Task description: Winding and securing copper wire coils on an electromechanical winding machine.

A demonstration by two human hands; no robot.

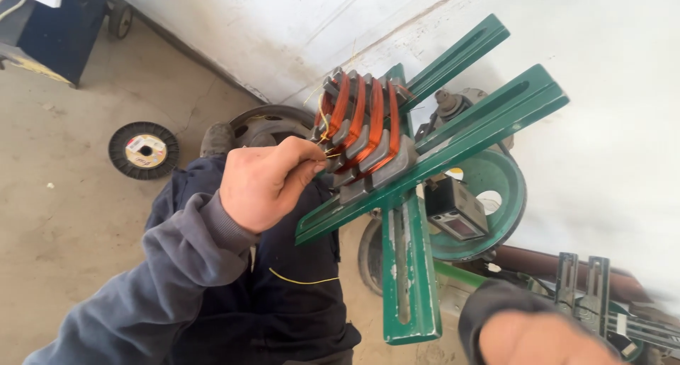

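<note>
Two hands show in the head view; the left hand (265, 184), in a grey sleeve (177, 266), is raised to the near side of a coil former (361, 128), its fingers curled together and its thumb and forefinger pinched on a thin yellow tie (327, 152) that runs into the windings; the right hand (542, 340) sits blurred at the bottom edge, low and to the right, and whether its fingers are apart or closed on anything cannot be told.

Four bands of copper wire lie side by side in the grey stepped slots of the former, which is mounted where the green slotted arms (467, 135) cross; one arm runs down toward the camera, the others fan up and to the right against the pale wall (602, 124); behind the cross sits a green wheel (499, 188) with a small grey counter box (455, 209) just in front of it.

A loose length of yellow wire (301, 280) lies across the dark clothing below the left hand; a black spool (144, 150) with a pale label lies on the concrete floor (64, 216), well apart to the left.
</note>
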